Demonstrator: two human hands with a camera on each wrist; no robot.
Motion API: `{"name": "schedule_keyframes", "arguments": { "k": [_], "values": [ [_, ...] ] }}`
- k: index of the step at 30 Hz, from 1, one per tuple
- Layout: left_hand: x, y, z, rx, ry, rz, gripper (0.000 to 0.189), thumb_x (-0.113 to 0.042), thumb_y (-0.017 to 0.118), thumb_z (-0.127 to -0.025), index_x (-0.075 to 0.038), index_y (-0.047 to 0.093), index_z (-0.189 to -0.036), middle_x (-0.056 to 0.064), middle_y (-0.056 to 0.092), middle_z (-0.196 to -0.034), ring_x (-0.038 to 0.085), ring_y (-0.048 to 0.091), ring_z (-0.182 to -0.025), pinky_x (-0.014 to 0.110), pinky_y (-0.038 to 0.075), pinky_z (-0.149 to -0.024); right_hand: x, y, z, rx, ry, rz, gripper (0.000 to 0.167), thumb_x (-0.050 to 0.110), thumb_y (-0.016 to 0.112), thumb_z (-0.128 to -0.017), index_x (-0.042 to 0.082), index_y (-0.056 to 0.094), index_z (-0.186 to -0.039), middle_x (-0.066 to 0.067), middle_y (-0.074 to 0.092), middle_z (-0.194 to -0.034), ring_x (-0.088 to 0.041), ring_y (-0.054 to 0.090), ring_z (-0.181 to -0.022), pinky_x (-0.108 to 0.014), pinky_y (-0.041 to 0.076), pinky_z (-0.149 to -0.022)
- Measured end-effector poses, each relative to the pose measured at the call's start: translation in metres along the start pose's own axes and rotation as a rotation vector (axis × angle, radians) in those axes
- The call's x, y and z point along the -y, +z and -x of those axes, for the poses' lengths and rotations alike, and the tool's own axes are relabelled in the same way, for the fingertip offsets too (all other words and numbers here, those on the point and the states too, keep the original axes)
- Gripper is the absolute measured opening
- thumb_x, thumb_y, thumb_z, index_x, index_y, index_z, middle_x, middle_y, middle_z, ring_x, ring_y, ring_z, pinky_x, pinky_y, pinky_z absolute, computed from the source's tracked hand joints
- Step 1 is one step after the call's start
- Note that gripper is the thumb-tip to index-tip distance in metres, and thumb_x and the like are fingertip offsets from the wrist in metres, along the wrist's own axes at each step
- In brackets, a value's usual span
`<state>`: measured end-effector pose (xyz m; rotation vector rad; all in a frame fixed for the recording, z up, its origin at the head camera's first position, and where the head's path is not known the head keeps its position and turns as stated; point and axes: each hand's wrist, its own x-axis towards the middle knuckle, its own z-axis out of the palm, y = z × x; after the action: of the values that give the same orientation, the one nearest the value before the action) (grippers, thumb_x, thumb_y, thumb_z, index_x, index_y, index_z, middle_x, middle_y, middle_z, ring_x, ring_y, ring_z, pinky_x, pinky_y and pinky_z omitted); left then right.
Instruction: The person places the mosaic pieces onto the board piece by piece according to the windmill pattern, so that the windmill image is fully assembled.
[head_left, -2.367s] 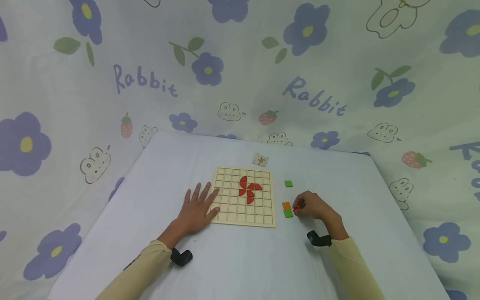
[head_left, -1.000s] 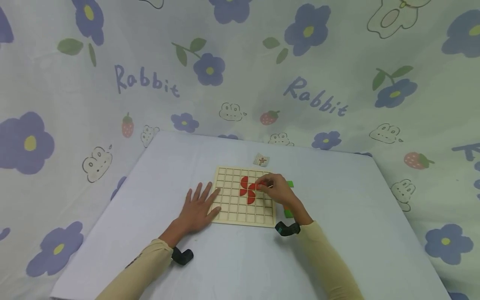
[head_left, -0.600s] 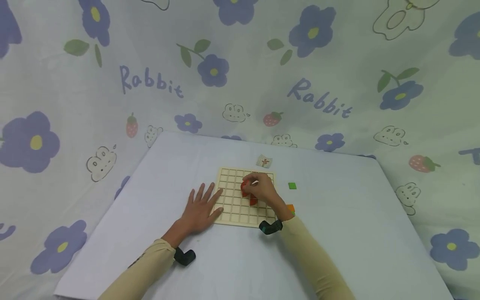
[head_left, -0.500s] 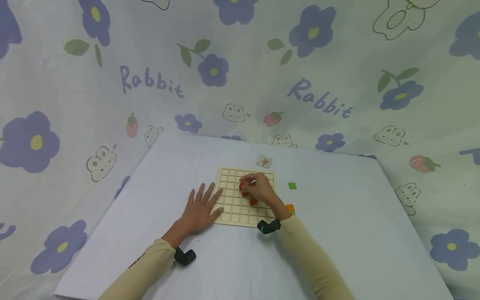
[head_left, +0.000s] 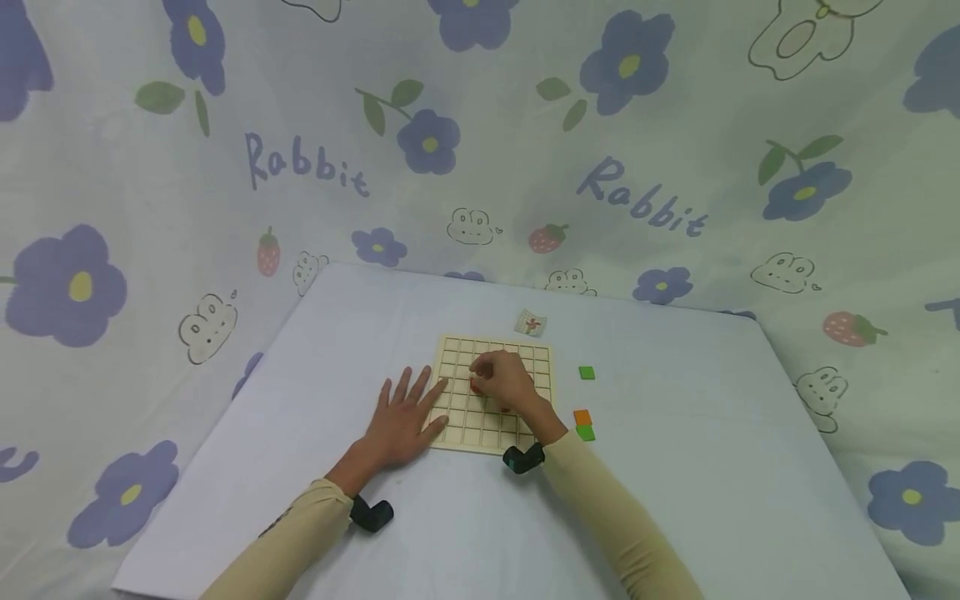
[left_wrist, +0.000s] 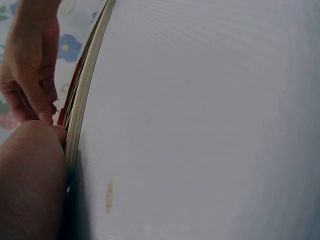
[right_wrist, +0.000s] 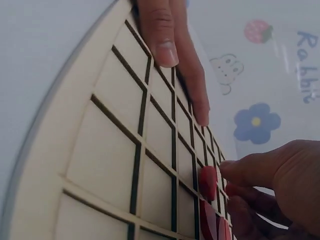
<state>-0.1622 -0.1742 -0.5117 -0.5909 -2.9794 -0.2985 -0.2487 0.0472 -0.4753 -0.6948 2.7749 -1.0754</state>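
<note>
Looks partway along — the right hand (head_left: pixel 504 379), its grip pinching a red piece (head_left: pixel 474 386) at the board's (head_left: pixel 456 435) grid beside laid red pieces (right_wrist: pixel 208 221), left hand (head_left: pixel 396 429) spread on its edge — orange tile (head_left: pixel 582 417) and two green tiles (head_left: pixel 587 372) unplaced.

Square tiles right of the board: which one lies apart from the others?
The green tile farther from the person. It lies alone, while the other green tile and the orange tile sit close together, nearer the person.
</note>
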Motion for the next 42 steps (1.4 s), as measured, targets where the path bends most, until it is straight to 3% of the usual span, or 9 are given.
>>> {"name": "schedule_keyframes", "arguments": {
  "k": [3,12,20,31,37,42],
  "values": [
    [0.0,0.0,0.0,-0.008,-0.001,0.0,0.064,-0.052,0.038,-0.102,-0.019,0.032,-0.156,0.015,0.022,-0.16,0.044,0.013,-0.145,0.066,0.013,-0.109,0.001,0.001,0.002,-0.004,-0.015,0.07,0.013,0.014,0.075,-0.088,0.008,0.076,-0.099,0.0,0.068,-0.09,-0.013,0.062,-0.08,-0.028,0.051,-0.068],
    [0.0,0.0,0.0,-0.014,0.001,0.012,0.064,-0.052,0.04,-0.102,-0.017,0.034,-0.155,0.016,0.023,-0.16,0.044,0.014,-0.145,0.067,0.013,-0.109,0.004,0.003,0.006,0.004,-0.081,0.127,0.005,0.01,0.08,-0.084,0.01,0.075,-0.085,0.002,0.066,-0.08,-0.011,0.059,-0.071,-0.026,0.049,-0.063],
    [0.001,-0.002,-0.001,0.011,-0.011,0.021,0.065,-0.054,0.038,-0.102,-0.019,0.031,-0.156,0.015,0.02,-0.161,0.043,0.01,-0.146,0.066,0.01,-0.109,0.002,0.001,0.006,-0.019,-0.029,0.2,0.01,0.023,0.081,-0.084,0.016,0.074,-0.081,0.007,0.068,-0.081,-0.008,0.06,-0.072,-0.027,0.05,-0.067],
    [-0.001,-0.001,-0.002,0.022,-0.013,0.028,0.065,-0.054,0.038,-0.101,-0.019,0.031,-0.156,0.014,0.018,-0.161,0.042,0.008,-0.146,0.066,0.008,-0.11,-0.003,-0.004,0.01,-0.048,-0.085,0.255,0.011,0.028,0.08,-0.085,0.018,0.076,-0.08,0.009,0.067,-0.078,-0.009,0.06,-0.073,-0.029,0.05,-0.068],
    [-0.001,0.0,-0.002,0.025,-0.019,0.025,0.065,-0.054,0.037,-0.101,-0.02,0.03,-0.157,0.014,0.017,-0.162,0.042,0.008,-0.147,0.065,0.008,-0.11,-0.02,-0.027,0.023,-0.091,-0.02,0.211,0.016,0.033,0.08,-0.084,0.018,0.076,-0.081,0.01,0.064,-0.076,-0.011,0.055,-0.068,-0.03,0.046,-0.061],
    [-0.001,0.0,-0.002,0.025,-0.025,0.02,0.065,-0.053,0.038,-0.101,-0.019,0.03,-0.156,0.014,0.017,-0.162,0.042,0.008,-0.147,0.065,0.008,-0.111,-0.052,-0.051,0.034,-0.156,0.112,0.215,0.019,0.03,0.08,-0.085,0.012,0.077,-0.092,0.001,0.069,-0.092,-0.02,0.06,-0.085,-0.039,0.048,-0.078]
  ]
}}
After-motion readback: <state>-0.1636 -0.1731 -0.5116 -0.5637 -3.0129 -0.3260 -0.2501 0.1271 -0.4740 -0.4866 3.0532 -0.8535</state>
